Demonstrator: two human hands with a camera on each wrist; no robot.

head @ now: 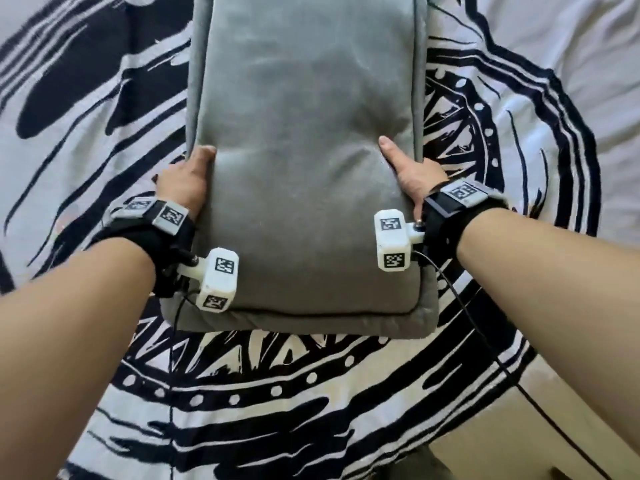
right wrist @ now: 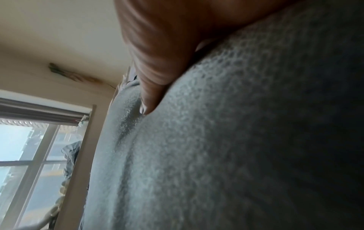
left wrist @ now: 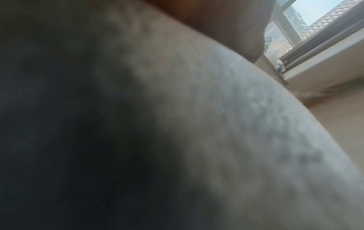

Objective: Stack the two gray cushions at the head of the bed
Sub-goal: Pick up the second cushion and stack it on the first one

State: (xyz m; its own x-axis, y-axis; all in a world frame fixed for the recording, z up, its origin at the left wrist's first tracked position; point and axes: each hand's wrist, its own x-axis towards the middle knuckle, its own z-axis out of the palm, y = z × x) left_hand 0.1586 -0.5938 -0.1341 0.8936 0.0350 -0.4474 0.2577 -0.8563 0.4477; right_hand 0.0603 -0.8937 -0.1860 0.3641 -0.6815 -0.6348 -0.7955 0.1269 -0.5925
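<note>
both my hands clamped on one long gray plush fabric cushion (head: 308, 161), one hand per long side, near its lower end; my left hand (head: 185, 181) has the thumb on the top face and the fingers wrapped under the edge, out of sight; my right hand (head: 412, 174) mirrors it, thumb lying flat on top, fingers hidden below; fabric puckers inward between the two thumbs; hands well apart, the cushion's width between them; cushion lies lengthwise away from me over the white bedsheet with black circular print (head: 311, 393); its far end runs out of the top of the head view, so i cannot tell how near the head of the bed it is; a gray piped border shows along its sides and near end; whether that is a second cushion beneath, i cannot tell; black wrist straps carrying white marker blocks (head: 393, 242) on both wrists, thin black cables trailing; left wrist view mostly blurred gray fabric, a window (left wrist: 323, 20) at the upper right; right wrist view shows my thumb pressed into the nap, a window at left
</note>
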